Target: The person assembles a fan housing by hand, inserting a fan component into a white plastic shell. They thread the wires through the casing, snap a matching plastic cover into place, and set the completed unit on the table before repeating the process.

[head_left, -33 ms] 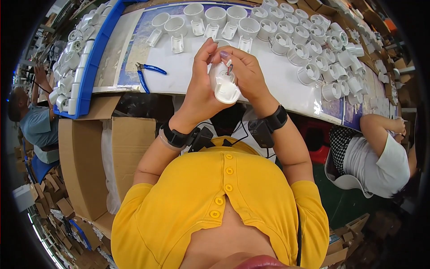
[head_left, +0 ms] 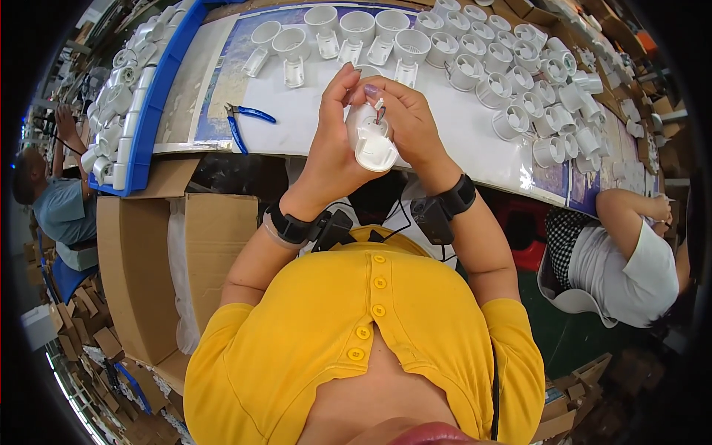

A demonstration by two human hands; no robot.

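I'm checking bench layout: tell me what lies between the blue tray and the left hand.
In the head view, blue-handled cutters lie on the table between the blue tray and the left hand.

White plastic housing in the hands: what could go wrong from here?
The thin wires at the white plastic housing might get pinched by the right hand close beside them. In this view the housing overlaps the table's near edge, so a slip could drop it. The blue-handled cutters lie near that edge; a bump might knock them off.

one held white fitting point(head_left: 376, 153) — one pair pliers point(head_left: 254, 113), two black wristbands point(head_left: 289, 227), five buttons point(head_left: 380, 282)
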